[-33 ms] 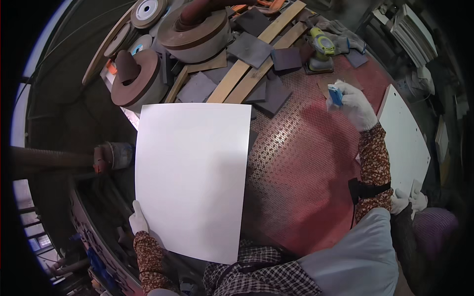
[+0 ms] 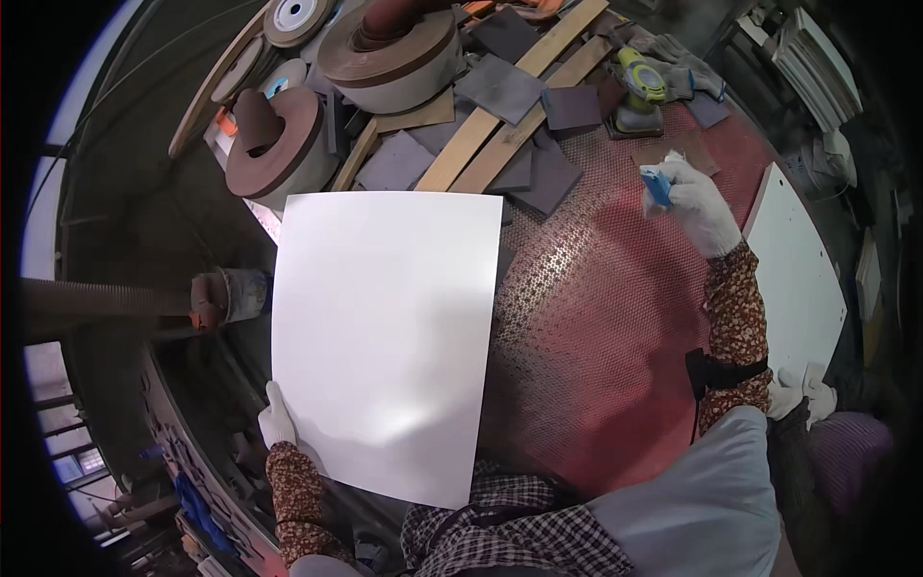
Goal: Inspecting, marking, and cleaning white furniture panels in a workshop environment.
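A large white panel (image 2: 385, 308) is tilted up in front of me, its glossy face catching the light. My left hand (image 2: 276, 416), in a white glove, grips its lower left edge; the thumb lies along the edge and the other fingers are hidden behind. To the right of the panel, above the red patterned tabletop (image 2: 596, 385), my gloved right hand (image 2: 704, 207) is closed around a small blue-and-white pad (image 2: 658, 187). Whether that pad is a folded cloth or a sanding block I cannot tell. A gap separates it from the panel.
Wooden strips (image 2: 503, 144), dark abrasive sheets (image 2: 500, 88) and brown abrasive rolls (image 2: 389, 60) crowd the far side. A yellow-green sander (image 2: 642, 79) stands far right. At right, a co-worker's gloved hands (image 2: 803, 396) touch another white panel (image 2: 793, 279).
The panel's tilt has shifted slightly, with a bright reflection now on its lower part. The whole view has moved a little; both hands keep their holds.
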